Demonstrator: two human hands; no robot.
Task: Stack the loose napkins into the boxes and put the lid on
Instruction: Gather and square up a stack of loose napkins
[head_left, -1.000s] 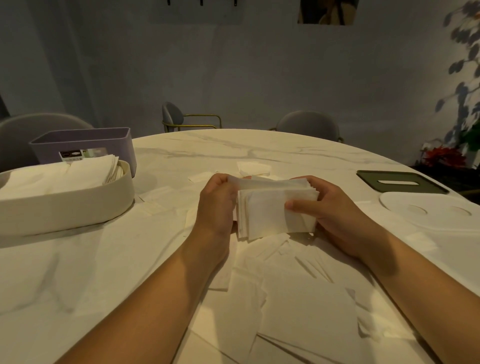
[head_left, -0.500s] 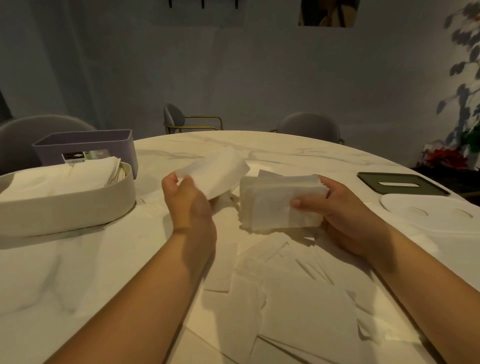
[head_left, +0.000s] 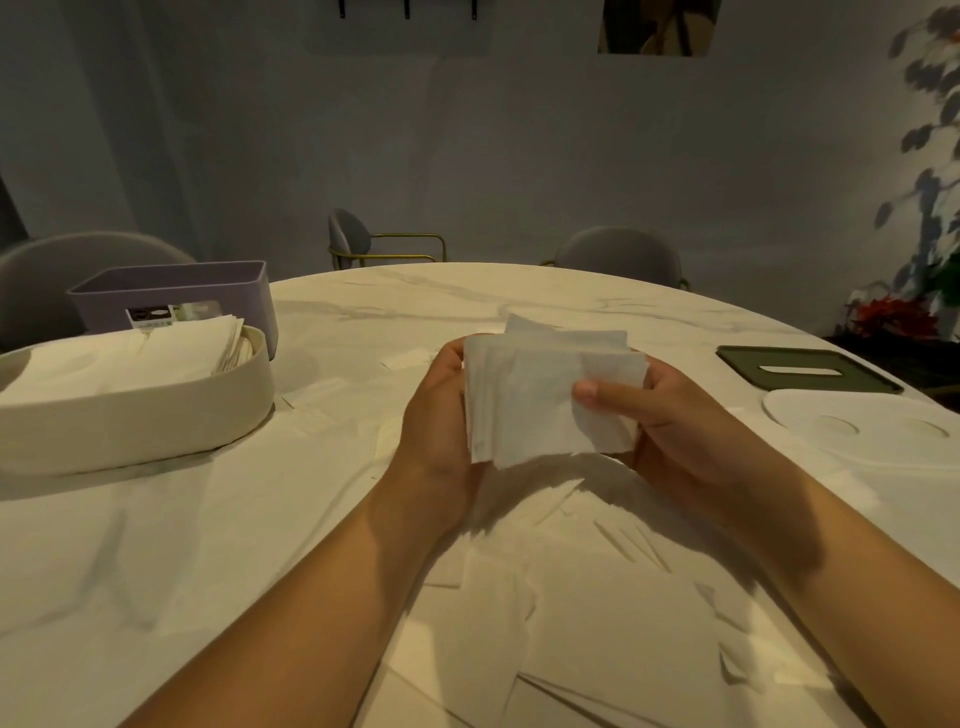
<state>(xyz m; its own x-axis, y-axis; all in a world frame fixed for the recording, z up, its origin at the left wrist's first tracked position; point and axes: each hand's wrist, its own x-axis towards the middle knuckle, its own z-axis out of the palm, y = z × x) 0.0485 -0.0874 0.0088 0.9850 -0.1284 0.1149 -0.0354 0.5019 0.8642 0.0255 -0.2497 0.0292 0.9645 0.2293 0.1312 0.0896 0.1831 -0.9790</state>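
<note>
from the head camera, the left hand (head_left: 436, 415) and the right hand (head_left: 675, 421) hold a thick stack of white paper napkins (head_left: 545, 400) upright between them above the round pale marble table (head_left: 156, 545). the left grip is curled round the stack's left edge, its fingers hidden behind the paper. the right grip is closed on the right edge, with the thumb pressed flat on the front sheet. beneath the forearms lie loose white napkins (head_left: 571, 597), scattered and overlapping on the table. at the left stands a cream oval box (head_left: 135, 415) filled with folded napkins, and just behind it a purple rectangular box (head_left: 171, 296). at the right, well apart from the boxes, a dark green lid with a slot (head_left: 805, 366) and a white oval lid (head_left: 872, 431) lie flat.
</note>
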